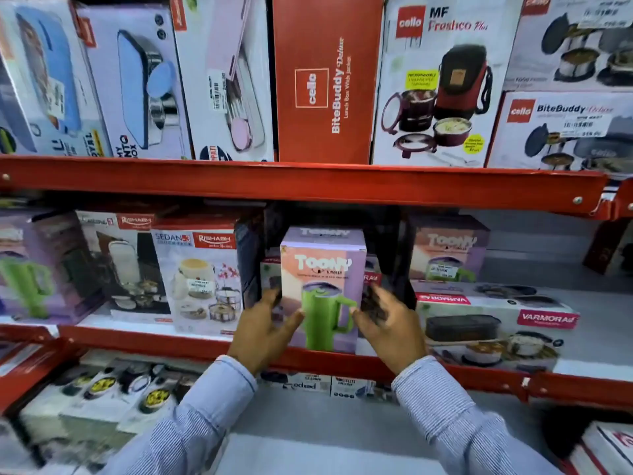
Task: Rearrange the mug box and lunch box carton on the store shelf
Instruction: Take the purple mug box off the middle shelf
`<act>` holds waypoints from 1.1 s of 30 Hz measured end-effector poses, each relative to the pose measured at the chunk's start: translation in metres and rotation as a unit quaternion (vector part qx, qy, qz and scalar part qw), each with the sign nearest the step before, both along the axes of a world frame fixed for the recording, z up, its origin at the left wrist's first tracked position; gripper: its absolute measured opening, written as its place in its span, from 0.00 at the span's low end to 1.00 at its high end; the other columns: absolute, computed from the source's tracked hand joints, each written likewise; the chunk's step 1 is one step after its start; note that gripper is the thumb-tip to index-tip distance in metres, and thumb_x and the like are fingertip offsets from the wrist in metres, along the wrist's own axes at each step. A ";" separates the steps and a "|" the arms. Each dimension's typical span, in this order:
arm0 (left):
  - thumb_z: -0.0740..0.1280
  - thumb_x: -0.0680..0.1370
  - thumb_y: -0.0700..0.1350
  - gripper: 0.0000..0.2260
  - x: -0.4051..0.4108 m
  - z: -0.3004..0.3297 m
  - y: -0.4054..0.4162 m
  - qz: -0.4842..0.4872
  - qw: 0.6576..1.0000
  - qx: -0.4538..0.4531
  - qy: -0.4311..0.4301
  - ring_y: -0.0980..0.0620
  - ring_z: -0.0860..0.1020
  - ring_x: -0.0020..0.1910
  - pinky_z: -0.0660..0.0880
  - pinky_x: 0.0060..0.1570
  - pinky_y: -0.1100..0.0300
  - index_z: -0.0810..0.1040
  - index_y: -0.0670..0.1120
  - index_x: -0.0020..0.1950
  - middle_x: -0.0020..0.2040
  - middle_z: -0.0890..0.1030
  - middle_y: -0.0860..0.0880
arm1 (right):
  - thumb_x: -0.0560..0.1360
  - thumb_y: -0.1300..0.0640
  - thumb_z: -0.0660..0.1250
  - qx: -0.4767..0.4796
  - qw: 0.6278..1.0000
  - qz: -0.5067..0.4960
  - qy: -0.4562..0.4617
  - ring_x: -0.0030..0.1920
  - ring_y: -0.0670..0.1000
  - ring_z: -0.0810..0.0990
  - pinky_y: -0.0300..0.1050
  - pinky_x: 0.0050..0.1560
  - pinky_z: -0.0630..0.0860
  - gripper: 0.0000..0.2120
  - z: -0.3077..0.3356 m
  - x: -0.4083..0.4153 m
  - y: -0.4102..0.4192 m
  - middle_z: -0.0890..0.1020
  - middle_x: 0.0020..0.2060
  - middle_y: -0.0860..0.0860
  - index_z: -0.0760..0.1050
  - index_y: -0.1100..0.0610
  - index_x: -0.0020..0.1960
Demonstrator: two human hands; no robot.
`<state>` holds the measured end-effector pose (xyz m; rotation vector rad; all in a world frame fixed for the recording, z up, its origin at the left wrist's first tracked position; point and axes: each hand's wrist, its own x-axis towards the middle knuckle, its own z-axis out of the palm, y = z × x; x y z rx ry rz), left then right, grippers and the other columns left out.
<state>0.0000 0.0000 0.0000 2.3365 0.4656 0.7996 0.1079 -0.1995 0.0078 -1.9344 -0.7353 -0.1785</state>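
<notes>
"Toony" mug box point(323, 265) (tumbler)

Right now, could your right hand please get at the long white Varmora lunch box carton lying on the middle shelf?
Probably yes: the right hand is open beside the purple Toony mug box, and the Varmora lunch box carton lies just to its right with nothing in between.

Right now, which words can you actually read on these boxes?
"TOONY TUMBLER": mug box between the hands.
"cello BiteBuddy Deluxe": red carton.
"cello MF Freshco Plus": white carton.
"SEDAN 53, RISHABH": lunch box carton.
"VARMORA": flat carton.
Price stickers and small print: too blurred to read.
</notes>
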 end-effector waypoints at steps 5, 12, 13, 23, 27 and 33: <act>0.73 0.76 0.50 0.07 0.002 -0.002 -0.007 -0.040 0.994 -0.074 -0.075 0.50 0.85 0.45 0.82 0.45 0.55 0.75 0.53 0.46 0.42 0.84 0.53 | 0.76 0.55 0.72 0.072 0.995 0.051 0.047 0.64 0.48 0.80 0.57 0.66 0.78 0.24 -0.001 0.003 0.000 0.81 0.65 0.51 0.74 0.55 0.71; 0.77 0.73 0.52 0.19 -0.039 0.006 -0.042 -0.081 0.962 -0.053 -0.255 0.58 0.86 0.48 0.82 0.50 0.62 0.79 0.47 0.61 0.50 0.87 0.53 | 0.72 0.48 0.72 0.188 0.975 0.039 -0.113 0.54 0.45 0.86 0.42 0.56 0.82 0.23 0.004 -0.037 -0.046 0.87 0.54 0.51 0.80 0.60 0.63; 0.77 0.72 0.52 0.19 -0.047 0.001 -0.048 -0.074 0.959 -0.026 -0.272 0.59 0.86 0.48 0.82 0.49 0.64 0.80 0.46 0.59 0.49 0.87 0.53 | 0.73 0.49 0.72 0.177 0.971 0.023 -0.159 0.52 0.44 0.86 0.39 0.55 0.81 0.21 0.000 -0.044 -0.056 0.88 0.51 0.52 0.82 0.63 0.59; 0.76 0.70 0.57 0.29 -0.091 -0.121 -0.077 -0.144 0.969 0.009 -0.202 0.68 0.80 0.52 0.75 0.48 0.75 0.70 0.65 0.68 0.59 0.77 0.72 | 0.71 0.51 0.73 0.124 0.980 -0.002 -0.159 0.53 0.37 0.83 0.29 0.49 0.79 0.16 -0.129 -0.082 -0.111 0.85 0.52 0.43 0.83 0.58 0.55; 0.73 0.68 0.65 0.21 -0.075 -0.187 -0.079 -0.101 0.991 -0.081 -0.023 0.66 0.81 0.42 0.76 0.39 0.75 0.71 0.71 0.58 0.47 0.81 0.70 | 0.70 0.57 0.75 0.096 0.994 0.047 -0.010 0.57 0.42 0.83 0.34 0.50 0.82 0.27 -0.186 -0.071 -0.111 0.82 0.59 0.35 0.76 0.41 0.65; 0.74 0.74 0.47 0.19 -0.034 -0.244 -0.084 -0.122 0.970 -0.181 0.105 0.61 0.84 0.45 0.83 0.48 0.63 0.68 0.62 0.57 0.49 0.82 0.60 | 0.74 0.61 0.71 -0.023 0.981 0.016 0.190 0.59 0.44 0.82 0.30 0.47 0.80 0.28 -0.251 -0.042 -0.096 0.82 0.56 0.43 0.72 0.28 0.56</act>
